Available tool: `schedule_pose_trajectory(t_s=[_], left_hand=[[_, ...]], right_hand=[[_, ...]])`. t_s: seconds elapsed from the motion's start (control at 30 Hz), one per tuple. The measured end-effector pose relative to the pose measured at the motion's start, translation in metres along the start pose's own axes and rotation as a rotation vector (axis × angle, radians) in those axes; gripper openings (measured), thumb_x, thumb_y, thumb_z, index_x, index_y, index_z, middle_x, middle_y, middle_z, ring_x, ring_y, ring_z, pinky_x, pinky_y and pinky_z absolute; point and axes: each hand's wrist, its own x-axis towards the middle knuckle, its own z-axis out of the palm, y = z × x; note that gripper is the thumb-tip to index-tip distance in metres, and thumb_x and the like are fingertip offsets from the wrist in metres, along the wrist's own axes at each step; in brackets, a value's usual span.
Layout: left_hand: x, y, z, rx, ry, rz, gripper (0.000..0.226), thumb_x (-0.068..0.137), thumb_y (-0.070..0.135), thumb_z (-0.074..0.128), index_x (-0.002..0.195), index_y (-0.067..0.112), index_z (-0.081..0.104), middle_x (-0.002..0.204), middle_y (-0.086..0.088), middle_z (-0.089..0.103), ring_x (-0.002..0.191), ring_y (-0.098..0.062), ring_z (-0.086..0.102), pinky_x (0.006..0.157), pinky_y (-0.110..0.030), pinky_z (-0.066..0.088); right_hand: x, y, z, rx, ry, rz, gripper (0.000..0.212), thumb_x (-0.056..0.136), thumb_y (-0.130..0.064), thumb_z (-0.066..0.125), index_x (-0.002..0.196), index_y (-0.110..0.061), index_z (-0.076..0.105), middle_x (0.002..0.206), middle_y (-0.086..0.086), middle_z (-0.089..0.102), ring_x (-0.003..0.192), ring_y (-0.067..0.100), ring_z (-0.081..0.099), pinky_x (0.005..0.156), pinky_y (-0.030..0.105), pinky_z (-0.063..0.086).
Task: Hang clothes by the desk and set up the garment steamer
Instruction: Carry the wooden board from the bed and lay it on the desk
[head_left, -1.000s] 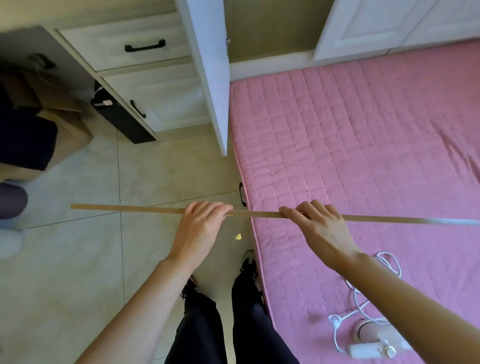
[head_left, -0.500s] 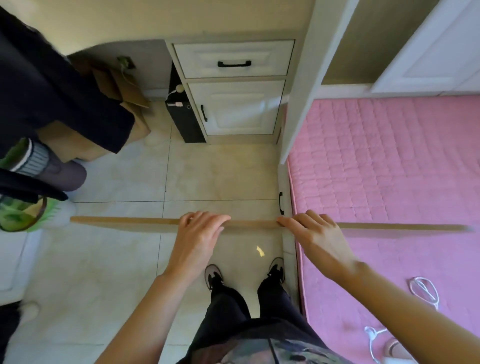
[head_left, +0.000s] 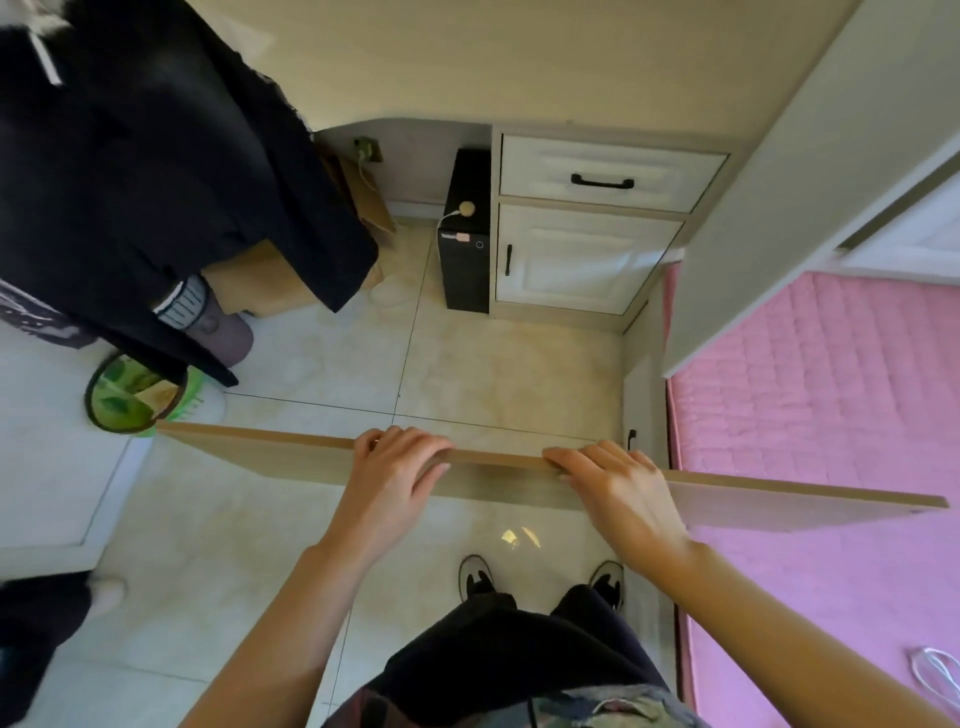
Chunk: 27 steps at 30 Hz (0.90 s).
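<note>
Two hands carry one long wooden board (head_left: 270, 451) at about waist height, its long axis running across the frame from the left edge by the green basket (head_left: 136, 396) to the far right over the pink bed (head_left: 831, 395). The left hand (head_left: 396, 470) curls over the board's top edge just left of centre, fingers draped down the far face; the right hand (head_left: 621, 486) grips the same edge just right of centre, thumb side toward the middle. Both hands sit close to the midpoint, so each end overhangs well beyond them, the right end the longer.

Dark clothes (head_left: 156, 171) hang at the upper left, in front of the table recess, where a black computer tower (head_left: 465, 260) stands beside the white drawer unit (head_left: 597, 228). A white cord (head_left: 935, 670) lies on the bed at the lower right; the steamer itself is out of view.

What matters next, I judge, is that the board lies crosswise to the gap ahead, so either end could clip the clothes or the white panel (head_left: 779, 208) at the right.
</note>
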Motion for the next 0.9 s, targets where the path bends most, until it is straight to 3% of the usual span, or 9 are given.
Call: schedule_pose_trajectory(t_s=[0.33,0.6,0.9], left_hand=[[0.037,-0.051,-0.04,-0.003,0.239,-0.063,0.023,0.096,0.043,0.045,0.103,0.03,0.062,0.096,0.02,0.06,0.093,-0.005,0.046,0.105,-0.031,0.019],[0.117,-0.09,-0.083,0.038,0.338,-0.044,0.02,0.094,0.039,0.046,0.103,0.03,0.062,0.095,0.02,0.06,0.094,-0.003,0.047,0.106,-0.036,0.022],[0.235,-0.128,-0.134,0.074,0.424,-0.06,0.022,0.094,0.039,0.046,0.102,0.03,0.064,0.093,0.019,0.06,0.092,-0.003,0.047,0.105,-0.029,0.019]], right_hand=[[0.093,-0.037,-0.01,0.017,0.059,-0.032,0.031,0.081,-0.005,0.072,0.11,-0.018,0.07,0.087,-0.004,0.071,0.076,0.021,0.065,0.06,0.034,0.047],[0.197,-0.032,-0.019,0.077,0.092,-0.03,0.025,0.087,-0.012,0.069,0.11,-0.02,0.069,0.084,-0.005,0.07,0.076,0.021,0.063,0.063,0.034,0.045],[0.335,-0.009,-0.047,0.112,0.09,-0.044,0.024,0.089,-0.011,0.066,0.112,-0.019,0.069,0.085,-0.002,0.071,0.079,0.023,0.064,0.067,0.038,0.048]])
